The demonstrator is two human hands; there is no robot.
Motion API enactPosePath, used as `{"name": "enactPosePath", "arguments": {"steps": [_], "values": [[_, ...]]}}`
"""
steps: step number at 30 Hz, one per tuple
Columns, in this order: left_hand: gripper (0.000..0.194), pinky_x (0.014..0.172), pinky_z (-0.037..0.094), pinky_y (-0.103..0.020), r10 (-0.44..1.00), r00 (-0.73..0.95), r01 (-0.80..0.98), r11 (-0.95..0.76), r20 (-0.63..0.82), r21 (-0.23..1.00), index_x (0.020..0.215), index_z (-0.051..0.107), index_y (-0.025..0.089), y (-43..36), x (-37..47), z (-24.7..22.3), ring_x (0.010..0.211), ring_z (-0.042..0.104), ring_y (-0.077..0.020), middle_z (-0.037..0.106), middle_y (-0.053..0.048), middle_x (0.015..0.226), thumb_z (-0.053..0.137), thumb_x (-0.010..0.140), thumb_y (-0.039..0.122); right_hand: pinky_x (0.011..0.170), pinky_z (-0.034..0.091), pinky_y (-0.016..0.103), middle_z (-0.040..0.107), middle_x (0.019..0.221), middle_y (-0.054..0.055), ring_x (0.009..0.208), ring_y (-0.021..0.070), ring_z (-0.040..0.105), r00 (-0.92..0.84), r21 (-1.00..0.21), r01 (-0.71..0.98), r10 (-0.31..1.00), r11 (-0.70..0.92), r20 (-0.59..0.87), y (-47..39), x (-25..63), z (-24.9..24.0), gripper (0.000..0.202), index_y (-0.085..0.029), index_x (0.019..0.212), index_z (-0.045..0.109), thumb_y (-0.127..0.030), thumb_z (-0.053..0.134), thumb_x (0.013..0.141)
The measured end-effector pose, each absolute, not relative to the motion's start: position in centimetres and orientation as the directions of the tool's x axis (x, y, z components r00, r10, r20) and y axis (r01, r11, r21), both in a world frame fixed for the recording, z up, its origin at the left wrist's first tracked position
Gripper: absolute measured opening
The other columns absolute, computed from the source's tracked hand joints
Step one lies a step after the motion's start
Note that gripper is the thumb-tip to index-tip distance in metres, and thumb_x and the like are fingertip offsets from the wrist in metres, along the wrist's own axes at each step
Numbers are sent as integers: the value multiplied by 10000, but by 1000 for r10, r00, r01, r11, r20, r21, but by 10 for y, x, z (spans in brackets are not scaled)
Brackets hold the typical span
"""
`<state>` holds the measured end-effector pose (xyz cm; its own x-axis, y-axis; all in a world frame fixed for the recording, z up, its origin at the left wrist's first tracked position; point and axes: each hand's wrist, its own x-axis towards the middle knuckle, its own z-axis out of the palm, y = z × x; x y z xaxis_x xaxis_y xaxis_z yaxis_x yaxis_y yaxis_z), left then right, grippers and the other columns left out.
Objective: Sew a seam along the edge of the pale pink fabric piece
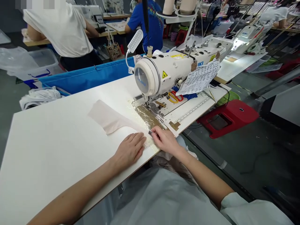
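Note:
My left hand (131, 146) lies flat, fingers stretched out, at the front edge of the white table, touching the near end of a pale pink fabric piece (111, 118). The fabric's wider end spreads toward the back left. Just to the right, my right hand (165, 140) is closed in a pinch on a small thin metal tool with a dark end (150, 132); its exact kind is too small to make out. That dark end is close to the fabric's narrow end. Behind both hands stands a white sewing machine (159, 73), its needle area above a tape-covered plate (148, 117).
Scissors (174, 97) with red and yellow handles lie under the machine arm. A printed sheet (199, 76) hangs on the machine's front. A ruler strip (192, 109) runs along the right table edge. A red stool (231, 115) stands right. Other people sit working beyond the blue cloth (93, 75).

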<state>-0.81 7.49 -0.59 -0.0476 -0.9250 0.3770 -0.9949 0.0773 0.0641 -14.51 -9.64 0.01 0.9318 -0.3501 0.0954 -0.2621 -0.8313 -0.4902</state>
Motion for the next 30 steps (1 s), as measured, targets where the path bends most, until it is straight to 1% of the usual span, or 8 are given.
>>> {"name": "enactPosePath", "arguments": {"steps": [3, 7, 12, 14, 16, 21, 26, 30], "values": [[334, 958, 515, -429, -930, -35, -995, 67, 366, 74, 1250, 564, 111, 75, -7, -6, 1149, 579, -271, 603, -159, 1298, 418, 984, 252, 586, 307, 255, 668, 804, 30, 677, 173, 611, 943, -426, -257, -322, -867, 87, -93, -141, -2, 144, -183, 1055, 510, -250, 394, 1000], [351, 959, 515, -440, -924, -48, -994, 80, 379, 70, 1275, 570, 120, 75, -7, -9, 1151, 579, -279, 610, -162, 1288, 430, 980, 250, 562, 303, 270, 683, 813, 49, 693, 190, 628, 955, -349, -243, -287, -905, 81, -91, -139, -4, 181, -173, 1080, 514, -257, 374, 1003], [349, 977, 517, -447, -928, -50, -993, 85, 369, 80, 1258, 585, 94, 75, -8, -11, 1173, 566, -289, 599, -169, 1308, 435, 979, 240, 562, 283, 272, 685, 842, 47, 738, 184, 635, 962, -332, -212, -257, -919, 95, -92, -140, -5, 215, -173, 1122, 511, -252, 348, 1007], [353, 1001, 510, -450, -929, -54, -989, 99, 366, 105, 1269, 577, 90, 75, -8, -10, 1198, 551, -286, 602, -156, 1314, 436, 978, 231, 561, 274, 272, 676, 837, 44, 728, 175, 623, 966, -337, -193, -239, -922, 102, -92, -139, -4, 205, -176, 1087, 518, -243, 342, 1008], [361, 1011, 508, -456, -930, -56, -987, 107, 363, 122, 1292, 567, 110, 75, -8, -10, 1212, 541, -284, 609, -135, 1314, 448, 974, 232, 561, 264, 273, 660, 818, 41, 712, 169, 606, 971, -337, -168, -214, -926, 102, -91, -138, -2, 174, -179, 1023, 523, -227, 357, 1000], [371, 988, 529, -462, -930, -43, -987, 96, 366, 127, 1314, 559, 143, 74, -7, -10, 1208, 541, -287, 618, -114, 1304, 466, 964, 221, 564, 234, 278, 625, 754, 32, 681, 162, 576, 981, -329, -111, -156, -938, 113, -92, -139, 0, 94, -180, 895, 515, -162, 431, 933], [347, 966, 542, -441, -938, -48, -992, 85, 343, 92, 1281, 583, 142, 74, -8, -7, 1187, 548, -291, 628, -100, 1291, 458, 964, 207, 563, 251, 273, 629, 731, 24, 661, 157, 569, 985, -380, -76, -129, -922, 116, -102, -159, 2, 158, -190, 908, 553, -161, 398, 919], [351, 977, 531, -451, -950, -56, -995, 81, 308, 66, 1277, 579, 125, 73, -10, -5, 1197, 536, -308, 616, -116, 1297, 460, 960, 219, 590, 317, 257, 637, 713, 2, 633, 150, 583, 964, -509, -147, -238, -848, 118, -107, -171, 2, 194, -199, 995, 556, -232, 366, 975]]}}
